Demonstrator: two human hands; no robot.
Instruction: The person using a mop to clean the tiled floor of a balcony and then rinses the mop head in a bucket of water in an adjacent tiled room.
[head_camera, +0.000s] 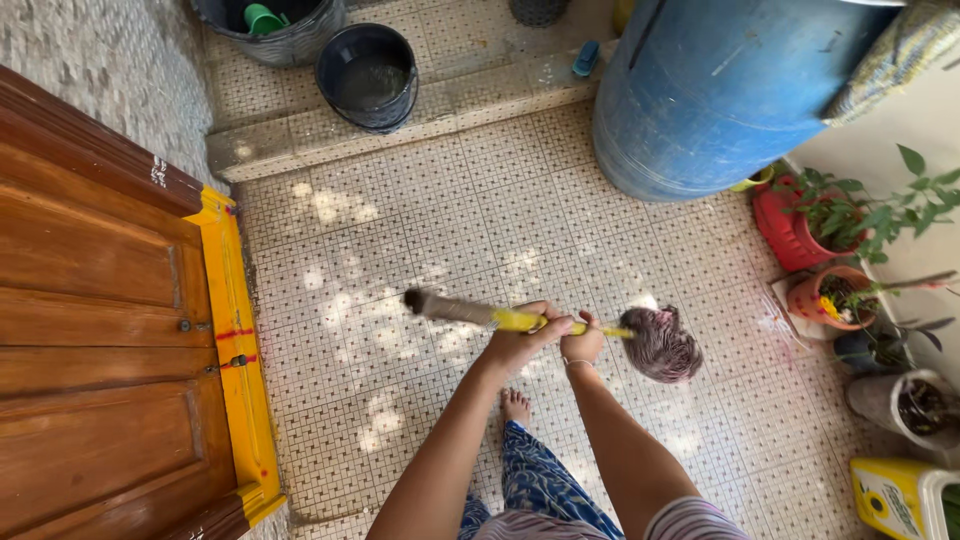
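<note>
Both hands are clenched round one mop handle (500, 318), yellow where they grip it and grey toward its free end: the left hand (518, 342) wraps it with fingers curled over the top, the right hand (583, 340) closes on it just beside, nearer the head. The handle lies almost level across the view, and the one mop head (660, 345), a grey stringy bundle, hangs past the right hand above the small-tiled floor (450, 200). One bare foot (515, 405) shows beneath the arms. Out wider: two dark buckets (368, 75) up on the step, one big blue barrel (715, 90), four plant pots (795, 230) along the right wall, one wooden door (95, 330) at left.
</note>
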